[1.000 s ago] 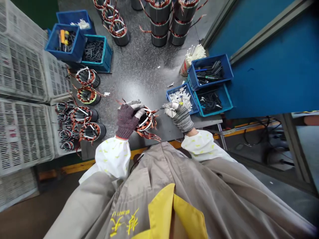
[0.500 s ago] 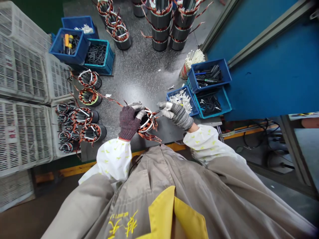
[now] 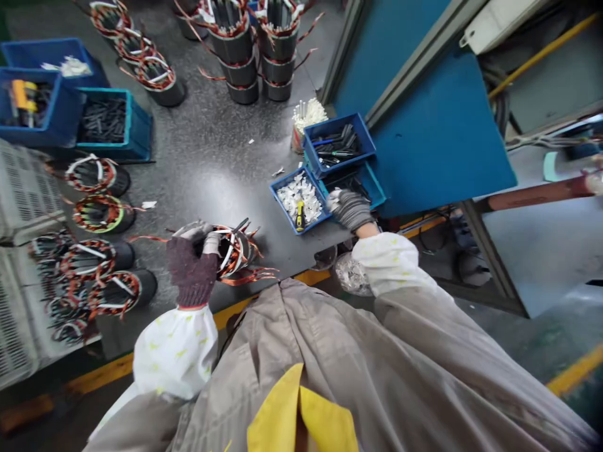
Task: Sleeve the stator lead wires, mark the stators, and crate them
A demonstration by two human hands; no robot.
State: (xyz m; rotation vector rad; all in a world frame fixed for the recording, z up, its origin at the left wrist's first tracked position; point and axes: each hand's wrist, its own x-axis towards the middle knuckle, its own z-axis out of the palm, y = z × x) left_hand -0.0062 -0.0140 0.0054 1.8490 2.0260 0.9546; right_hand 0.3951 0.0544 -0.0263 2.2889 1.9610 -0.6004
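My left hand (image 3: 191,260), in a dark maroon glove with pale fingertips, is closed around the side of a motor stator (image 3: 235,251) wound with copper wire. White sleeving and a dark strip stick out of the stator's top, and loose copper leads hang toward the table's front edge. My right hand (image 3: 349,209), in a grey striped glove, is over the front of a teal bin (image 3: 377,188) with dark strips in it. Its fingers point down and in, and their tips are hidden. Beside it, a yellow-and-black handled tool (image 3: 300,215) lies on white pieces in a small blue bin (image 3: 308,227).
A blue bin of dark strips (image 3: 339,147) and a bundle of white sticks (image 3: 309,114) stand at the right. Several stators (image 3: 106,257) line the left, with others stacked (image 3: 242,69) at the back. Bins (image 3: 136,135) stand far left; a blue panel (image 3: 424,144) bounds the right.
My right hand has left the stator and moved right to the teal bin. The yellow-and-black tool now shows in the white-piece bin. The view has swung right; my left hand keeps the stator.
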